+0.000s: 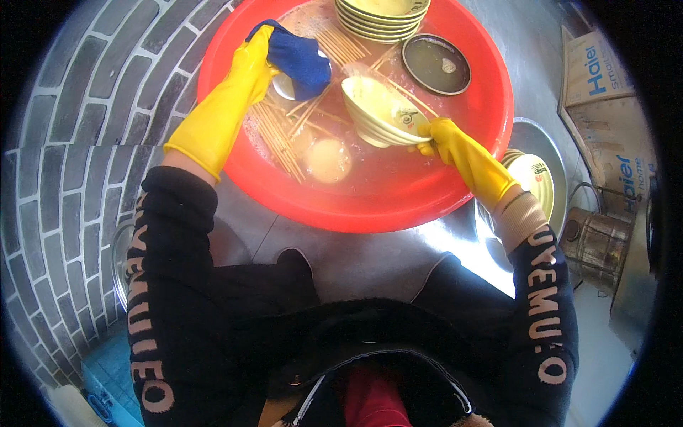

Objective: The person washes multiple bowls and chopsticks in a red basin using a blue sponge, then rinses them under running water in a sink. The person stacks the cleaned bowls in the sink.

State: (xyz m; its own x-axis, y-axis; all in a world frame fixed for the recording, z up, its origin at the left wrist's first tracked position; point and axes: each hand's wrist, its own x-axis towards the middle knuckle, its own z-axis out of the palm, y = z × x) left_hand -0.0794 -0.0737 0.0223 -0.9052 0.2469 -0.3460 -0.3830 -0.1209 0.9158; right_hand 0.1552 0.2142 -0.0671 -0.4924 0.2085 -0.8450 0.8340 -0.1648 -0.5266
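Note:
My left hand (257, 64), in a yellow rubber glove, grips a dark blue cloth (301, 63) over the left part of a red plastic tub (352, 216) of cloudy water. A white dish shows partly behind the cloth. My right hand (440, 136), gloved the same way, holds a pale yellow bowl (381, 109) by its rim, tilted above the water. Bundles of wooden chopsticks (275, 141) lie in the tub at the left and behind the bowl. A round pale dish (328, 160) lies under the water. Stacked bowls (381, 24) stand at the back, beside a dark round dish (436, 64).
At the right, a metal basin (557, 155) holds pale bowls (533, 173). Beyond it are cardboard boxes (600, 69) and a worn metal can (595, 243). A grey brick wall (80, 123) rises at the left, with a blue container (109, 373) below it.

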